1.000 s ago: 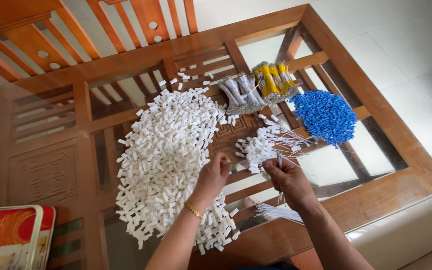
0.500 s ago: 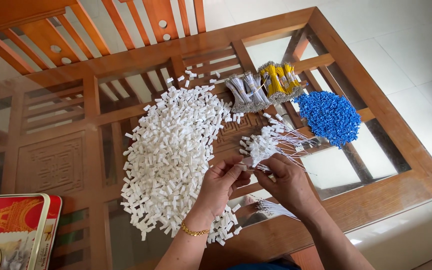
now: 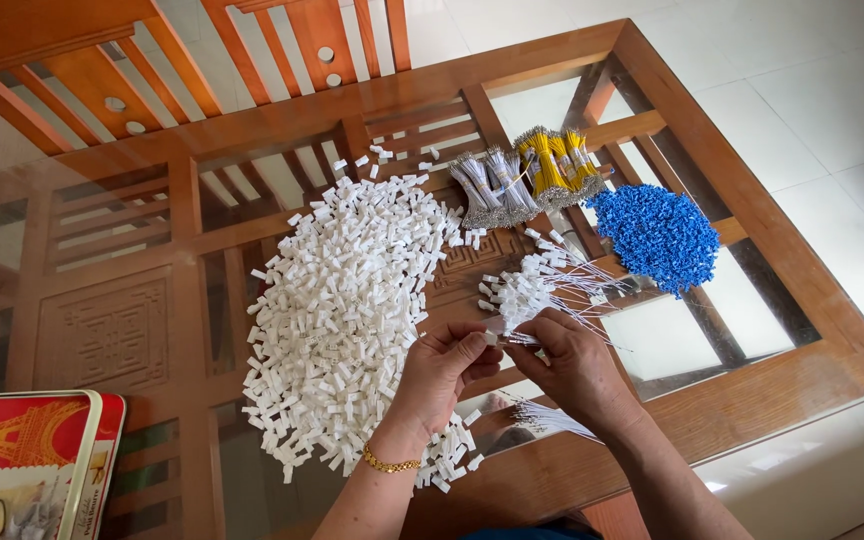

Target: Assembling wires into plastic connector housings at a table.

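My left hand [image 3: 442, 375], with a gold bracelet at the wrist, pinches a small white plastic connector [image 3: 492, 338] between thumb and fingers. My right hand [image 3: 572, 365] is closed next to it, fingertips meeting the left hand at that connector, holding a thin white wire. Both hands hover over the glass table top [image 3: 672, 340], at the right edge of a big heap of white connectors [image 3: 342, 310]. Just beyond the hands lies a small pile of connectors with white wires attached [image 3: 537, 290]. A loose bunch of white wires [image 3: 542, 418] lies under my right wrist.
A pile of blue connectors [image 3: 657, 235] lies at the right. Bundles of white wires [image 3: 487, 190] and yellow wires [image 3: 557, 165] lie behind it. A red tin box [image 3: 27, 460] sits at the lower left. A wooden chair [image 3: 152, 60] stands beyond the table's far edge.
The camera view shifted slightly. My hands drew closer together near the table's front edge, and the fingertips now meet on one white connector.
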